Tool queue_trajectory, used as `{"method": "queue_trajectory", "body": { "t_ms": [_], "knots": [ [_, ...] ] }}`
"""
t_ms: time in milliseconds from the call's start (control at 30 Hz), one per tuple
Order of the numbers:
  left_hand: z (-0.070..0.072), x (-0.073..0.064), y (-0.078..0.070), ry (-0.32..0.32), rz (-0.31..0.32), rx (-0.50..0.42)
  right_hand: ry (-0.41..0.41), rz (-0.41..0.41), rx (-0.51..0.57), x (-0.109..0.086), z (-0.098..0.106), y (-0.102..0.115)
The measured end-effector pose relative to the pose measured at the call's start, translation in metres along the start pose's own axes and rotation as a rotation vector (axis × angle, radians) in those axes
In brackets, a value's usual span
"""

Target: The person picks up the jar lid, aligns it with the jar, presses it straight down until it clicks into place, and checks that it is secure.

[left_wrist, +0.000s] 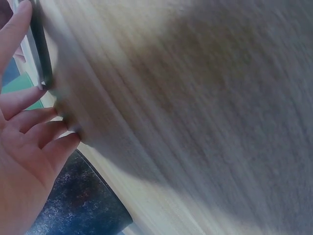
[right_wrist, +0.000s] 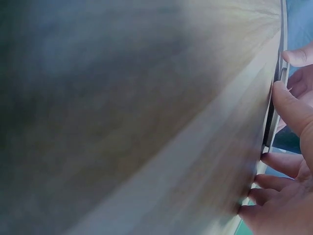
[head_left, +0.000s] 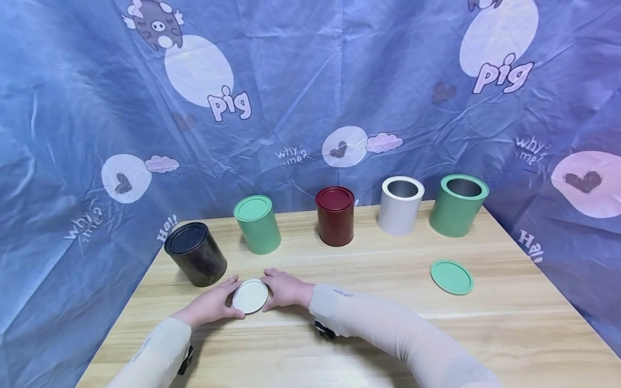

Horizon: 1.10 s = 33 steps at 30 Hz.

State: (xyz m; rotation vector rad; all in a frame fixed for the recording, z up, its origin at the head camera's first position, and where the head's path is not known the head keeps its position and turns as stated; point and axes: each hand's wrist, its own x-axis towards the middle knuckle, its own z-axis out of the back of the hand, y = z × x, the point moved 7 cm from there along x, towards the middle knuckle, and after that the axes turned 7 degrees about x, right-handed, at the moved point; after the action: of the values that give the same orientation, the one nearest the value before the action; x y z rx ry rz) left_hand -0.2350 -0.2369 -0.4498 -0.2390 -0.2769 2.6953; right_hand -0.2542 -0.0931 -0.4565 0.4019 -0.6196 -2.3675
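A round white lid [head_left: 250, 296] lies between my two hands, low over the front left of the wooden table, its flat face up. My left hand [head_left: 213, 305] holds its left edge, with the thumb at the near side and the index finger at the far side. From the right, my right hand [head_left: 286, 289] grips the opposite edge between thumb and fingers. In the left wrist view the lid [left_wrist: 40, 49] shows edge-on between thumb and index finger, and the other fingertips [left_wrist: 73, 138] reach down to the wood. A dark can [head_left: 196, 256] with its lid on stands just behind the left hand.
Along the back stand a lidded green can [head_left: 257, 226], a lidded dark red can [head_left: 335, 218], a white can [head_left: 400, 207] and a larger green can [head_left: 458, 207], the last two with round openings on top. A green lid [head_left: 452, 277] lies at the right.
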Motion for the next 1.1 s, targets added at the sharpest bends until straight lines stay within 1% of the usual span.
{"method": "queue_trajectory", "body": {
  "t_ms": [200, 400, 700, 867, 1000, 1100],
  "knots": [
    [0.0017, -0.0004, -0.0031, 0.001, -0.004, -0.032, 0.003, -0.007, -0.001, -0.0007, -0.0003, -0.0016],
    [0.0014, -0.0005, -0.0035, 0.018, 0.010, -0.035, -0.006, -0.001, 0.000, -0.0013, 0.0017, -0.0011],
    [0.0022, -0.0011, -0.0036, 0.019, 0.016, -0.054, -0.008, 0.011, 0.012, 0.0005, 0.0025, -0.0019],
    [0.0027, -0.0005, -0.0041, 0.009, 0.009, -0.047, -0.016, 0.054, 0.037, 0.0013, 0.0032, -0.0020],
    [0.0052, 0.0003, -0.0063, -0.006, 0.002, -0.053, -0.028, 0.102, 0.085, 0.0004, 0.0056, -0.0029],
    [0.0085, 0.0010, -0.0086, -0.017, -0.001, -0.061, -0.036, 0.113, 0.138, -0.0007, 0.0077, -0.0054]
  ]
}}
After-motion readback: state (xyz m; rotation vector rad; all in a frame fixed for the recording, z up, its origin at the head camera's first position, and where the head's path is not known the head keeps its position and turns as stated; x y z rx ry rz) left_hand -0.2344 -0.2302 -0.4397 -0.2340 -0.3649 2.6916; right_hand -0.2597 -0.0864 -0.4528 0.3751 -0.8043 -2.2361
